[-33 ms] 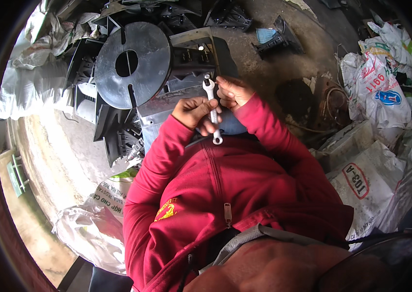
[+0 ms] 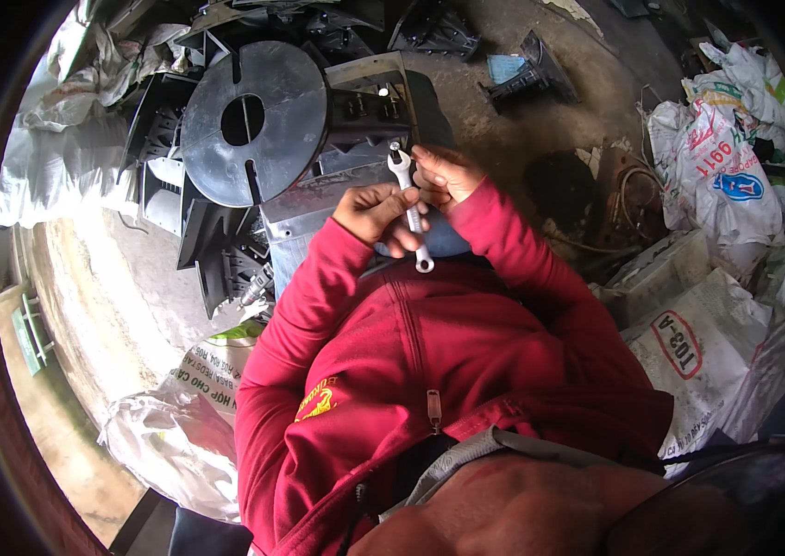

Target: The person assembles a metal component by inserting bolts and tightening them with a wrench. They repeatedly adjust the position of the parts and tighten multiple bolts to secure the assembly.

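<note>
My left hand (image 2: 376,215) is closed around the shank of a combination wrench (image 2: 414,219), thumb on top. The wrench's open jaw points away from me, and its ring end hangs nearest my jacket. A small shiny metal piece (image 2: 394,146) shows at the jaw; whether it is gripped there I cannot tell. Beside the jaw, my right hand (image 2: 448,178) has its fingers curled and pinched together, and what they hold is hidden. Just beyond the hands, to the left, a black round plate (image 2: 207,120) with a centre hole and two slots lies over a metal frame (image 2: 369,67).
Black moulded parts (image 2: 212,241) are piled on the left, with another part (image 2: 536,76) on the floor at far right. Printed sacks (image 2: 735,157) and a grey box (image 2: 661,269) stand on the right. A white plastic sack (image 2: 170,445) lies at lower left.
The wrench has tilted slightly in my left hand, its ring end swinging right and a little away from me. My left hand has shifted slightly right; my right hand looks nearly unmoved.
</note>
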Available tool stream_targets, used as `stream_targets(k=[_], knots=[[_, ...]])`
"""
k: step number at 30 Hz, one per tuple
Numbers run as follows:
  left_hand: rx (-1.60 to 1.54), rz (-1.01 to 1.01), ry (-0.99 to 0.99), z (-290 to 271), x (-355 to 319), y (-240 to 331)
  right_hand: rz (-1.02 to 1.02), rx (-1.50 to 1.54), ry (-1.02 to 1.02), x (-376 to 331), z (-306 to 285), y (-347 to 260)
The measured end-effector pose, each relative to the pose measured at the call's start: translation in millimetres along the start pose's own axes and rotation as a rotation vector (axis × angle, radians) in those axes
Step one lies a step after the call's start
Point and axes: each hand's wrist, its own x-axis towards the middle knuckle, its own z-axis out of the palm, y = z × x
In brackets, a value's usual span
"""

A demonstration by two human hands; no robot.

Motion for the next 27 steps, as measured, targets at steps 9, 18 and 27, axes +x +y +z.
stream_targets(k=[9,18,27], knots=[[-0.235,0.079,0.020,11,27,1,0.026,-0.188,0.003,3,-5,-14],[0.126,0.063,-0.005,-23,-6,18,0.004,0.085,-0.048,13,-3,-5],[-0.275,0.080,0.052,21,31,-7,0.007,-0.075,-0.072,23,-25,0]])
